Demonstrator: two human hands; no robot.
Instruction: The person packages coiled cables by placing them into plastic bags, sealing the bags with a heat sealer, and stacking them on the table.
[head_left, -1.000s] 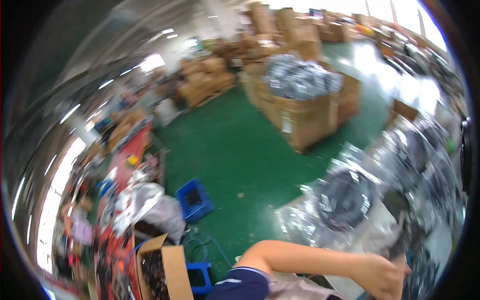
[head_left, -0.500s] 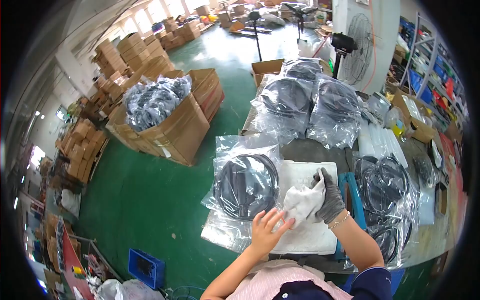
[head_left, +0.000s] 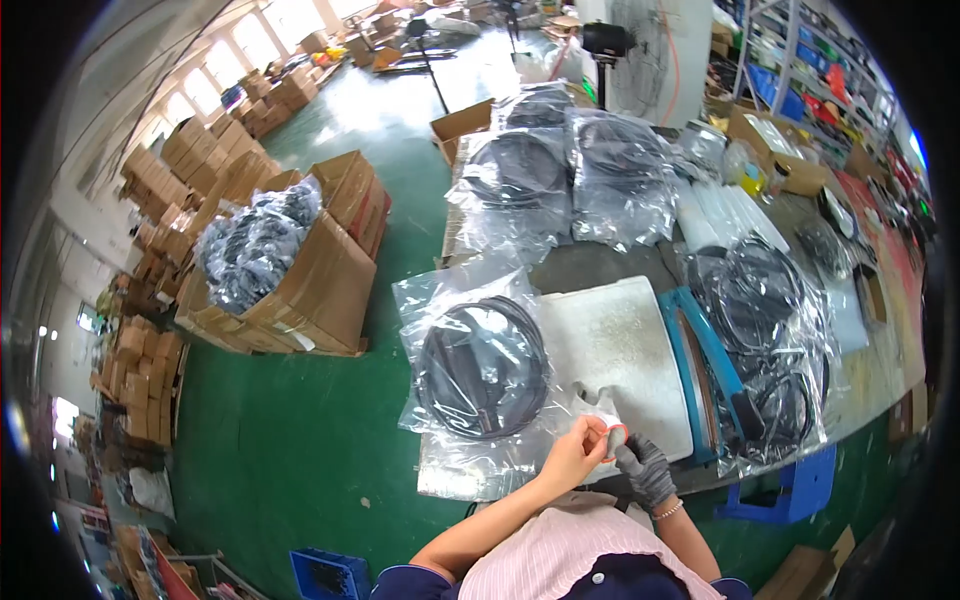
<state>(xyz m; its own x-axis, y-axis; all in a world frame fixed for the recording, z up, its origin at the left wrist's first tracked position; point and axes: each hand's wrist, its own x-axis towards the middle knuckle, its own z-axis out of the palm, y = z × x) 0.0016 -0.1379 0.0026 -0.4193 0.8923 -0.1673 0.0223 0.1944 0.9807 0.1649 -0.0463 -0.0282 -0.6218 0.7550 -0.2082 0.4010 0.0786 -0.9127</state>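
Observation:
My bare left hand (head_left: 577, 456) pinches the edge of a white glove with an orange cuff (head_left: 606, 425) near the table's front edge. In a grey glove, my right hand (head_left: 646, 470) is closed on the cuff's other side. Beyond both hands lies a whitish board (head_left: 615, 345). To its left, a coiled black cable in a clear bag (head_left: 482, 368) rests flat. A blue sealing tool with a long arm (head_left: 705, 375) stands along the board's right side.
More bagged cables (head_left: 515, 170) lie at the table's back, others (head_left: 755, 300) at the right. A large carton of bagged items (head_left: 320, 285) stands on the green floor (head_left: 260, 430). A blue stool (head_left: 785, 490) is below the table's right front; a blue crate (head_left: 330, 575) sits at lower left.
The view has swung right and down over the table. Both hands have drawn together near the body. My left hand, earlier spread beside the white cloth item, now grips its orange-edged cuff.

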